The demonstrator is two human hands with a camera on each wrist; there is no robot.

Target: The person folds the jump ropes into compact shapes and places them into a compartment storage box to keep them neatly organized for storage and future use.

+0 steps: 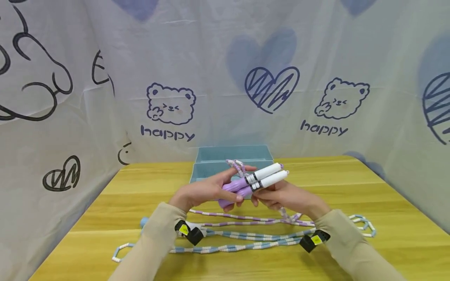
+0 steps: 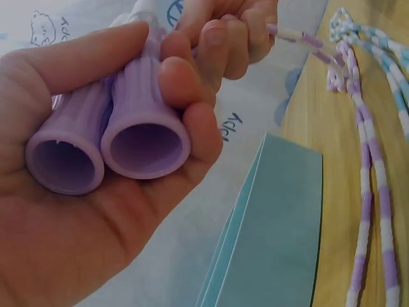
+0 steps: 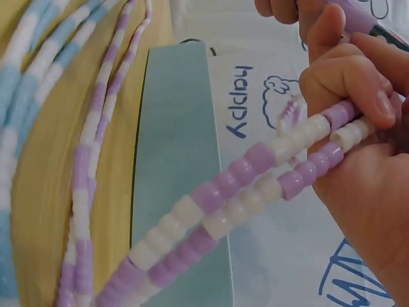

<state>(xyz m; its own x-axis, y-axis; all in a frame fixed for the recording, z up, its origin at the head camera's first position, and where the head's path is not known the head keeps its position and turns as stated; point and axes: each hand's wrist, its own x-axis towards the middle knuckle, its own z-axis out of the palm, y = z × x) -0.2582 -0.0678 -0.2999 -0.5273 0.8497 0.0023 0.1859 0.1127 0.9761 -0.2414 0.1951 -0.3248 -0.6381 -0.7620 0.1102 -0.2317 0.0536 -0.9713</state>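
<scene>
Watching the person's hands remotely on three feeds. Two purple-and-white handles (image 1: pixel 256 176) are up off the surface (image 1: pixel 351 187), in front of a teal box (image 1: pixel 207 170). Left hand (image 1: pixel 214 188): fingers wrapped round both handles, thumb laid along them. The handles lie side by side, hollow flared purple ends together, white tips pointing off to the person's right. My reading: paired this way, one hand manages both, which leaves the other for the cord.

Right hand (image 1: pixel 286 195): fingers curled narrow over two strands of purple-and-white beaded cord (image 3: pixel 239 176), holding them against the palm. The right wrist view has the strands hanging away from this grip, near each other. I judge the hold is there to gather the long length beside the handles. Whether the right fingers also touch the handles, I cannot tell; they sit close behind. A short loop of beads stands up by the left fingers.

More purple-and-white strands run along the surface below the hands, roughly parallel to a blue-and-white beaded rope (image 1: pixel 225 248) lying nearer the person. Resting there, the slack probably takes weight off the grip; with the two ropes so near, a snag seems possible.

The box stands beyond the hands, near the printed cloth (image 1: pixel 218 78), presumably so the near part can carry the laid-out lengths.
</scene>
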